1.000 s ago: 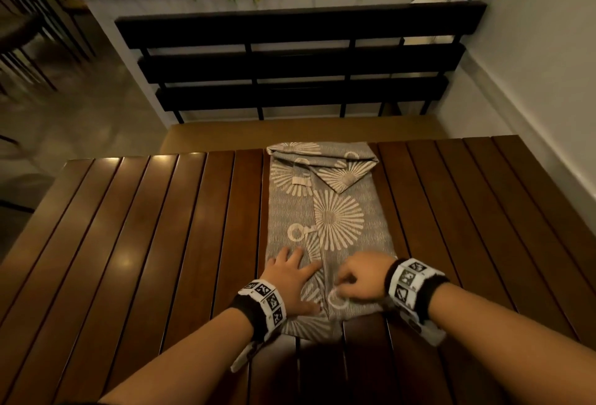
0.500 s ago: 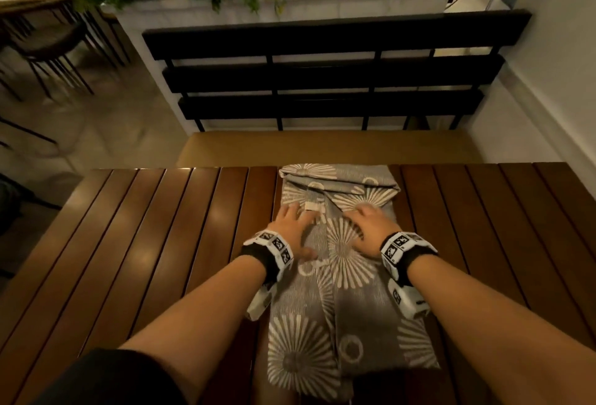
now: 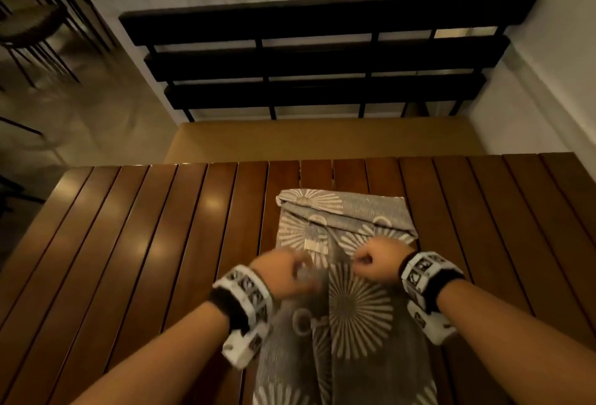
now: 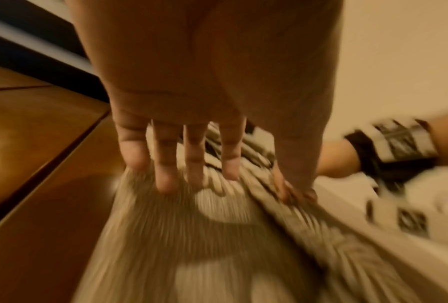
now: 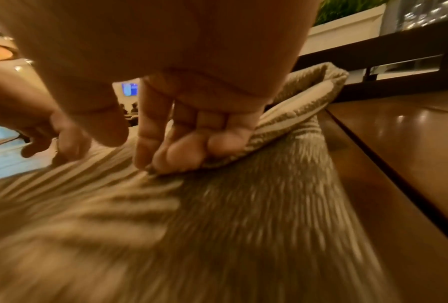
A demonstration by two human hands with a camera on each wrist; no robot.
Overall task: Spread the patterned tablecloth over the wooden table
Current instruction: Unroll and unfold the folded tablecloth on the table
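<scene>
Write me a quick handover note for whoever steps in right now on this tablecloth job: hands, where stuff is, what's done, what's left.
Left hand: gripping the tablecloth fabric near its middle.
Right hand: fingers curled on a fold of the cloth.
Cloth: still a folded strip lying along the middle of the wooden table, near end toward the person.
Done: cloth on the table, both hands on it.
Left: open the folds sideways and smooth it over the whole top.
</scene>
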